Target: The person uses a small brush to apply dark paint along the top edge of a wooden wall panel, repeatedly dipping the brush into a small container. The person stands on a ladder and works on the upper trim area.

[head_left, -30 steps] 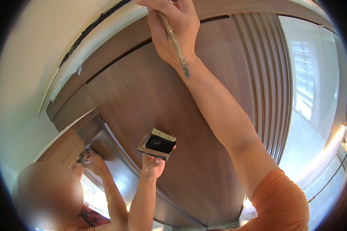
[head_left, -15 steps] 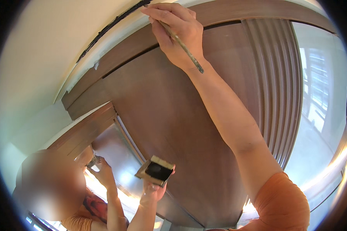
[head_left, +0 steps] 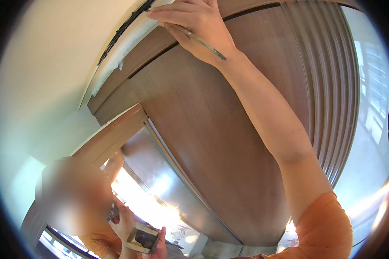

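Observation:
Raised high at the top, my right hand [head_left: 198, 20] pinches a thin, paint-stained paintbrush [head_left: 208, 48]. Its handle slants back over my wrist, while its tip is hidden at my fingers. Those fingertips are beside a rough black stripe [head_left: 124, 33] running along the edge of the cream ceiling. Low in the picture, my left hand [head_left: 161, 246] grips a small cut-open carton [head_left: 135, 247] with a black inside, tilted toward me. How much it holds I cannot tell.
Brown wooden panels [head_left: 203, 129] with a ribbed strip [head_left: 328, 86] fill the middle and right. At the lower left, close to my carton, is another person in orange; that person's hand [head_left: 124, 222] holds a small dark object. A doorway frame [head_left: 112, 129] stands behind.
My view has shifted, and the carton in my left hand is lower and further left. My right hand stays by the black stripe with the paintbrush. The other person's hand has dropped.

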`<action>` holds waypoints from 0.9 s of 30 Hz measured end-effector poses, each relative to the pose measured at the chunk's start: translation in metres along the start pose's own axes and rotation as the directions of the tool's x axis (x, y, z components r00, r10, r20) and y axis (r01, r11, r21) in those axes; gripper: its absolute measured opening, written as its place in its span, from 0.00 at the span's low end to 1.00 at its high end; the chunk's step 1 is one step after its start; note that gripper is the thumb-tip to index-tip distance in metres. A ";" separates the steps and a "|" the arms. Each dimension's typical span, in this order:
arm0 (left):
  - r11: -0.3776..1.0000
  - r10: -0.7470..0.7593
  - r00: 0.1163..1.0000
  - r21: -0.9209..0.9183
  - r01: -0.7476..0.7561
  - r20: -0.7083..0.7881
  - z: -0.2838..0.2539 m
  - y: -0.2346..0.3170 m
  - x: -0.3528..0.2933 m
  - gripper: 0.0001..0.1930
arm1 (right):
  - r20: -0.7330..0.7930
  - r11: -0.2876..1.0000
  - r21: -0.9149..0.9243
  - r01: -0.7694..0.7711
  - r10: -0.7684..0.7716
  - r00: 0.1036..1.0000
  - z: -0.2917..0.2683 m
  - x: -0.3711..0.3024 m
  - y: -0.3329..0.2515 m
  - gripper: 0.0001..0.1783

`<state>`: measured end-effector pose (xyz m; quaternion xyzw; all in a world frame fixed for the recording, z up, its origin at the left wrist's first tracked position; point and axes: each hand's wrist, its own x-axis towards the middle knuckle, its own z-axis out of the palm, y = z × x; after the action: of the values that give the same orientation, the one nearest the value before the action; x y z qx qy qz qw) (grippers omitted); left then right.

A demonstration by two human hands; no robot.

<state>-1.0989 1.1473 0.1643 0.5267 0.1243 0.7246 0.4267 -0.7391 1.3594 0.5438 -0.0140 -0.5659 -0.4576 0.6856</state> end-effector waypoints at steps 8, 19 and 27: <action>0.993 -0.055 0.990 0.095 0.068 -0.132 0.004 0.015 -0.045 0.40 | -0.007 0.998 0.060 0.012 -0.011 1.000 0.000 -0.005 0.005 0.15; 0.982 -0.060 0.980 0.163 0.092 -0.188 0.008 0.021 -0.064 0.39 | -0.454 0.997 -0.022 -0.074 0.056 0.889 -0.001 -0.006 0.013 0.17; 0.983 -0.071 0.981 0.155 0.100 -0.180 0.006 0.025 -0.059 0.38 | -0.569 0.989 -0.055 -0.136 0.081 0.818 -0.005 -0.005 0.013 0.20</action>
<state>-1.1012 1.0863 0.1442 0.4888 0.2428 0.7361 0.4003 -0.7267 1.3670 0.5445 0.0580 -0.3140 -0.4275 0.8458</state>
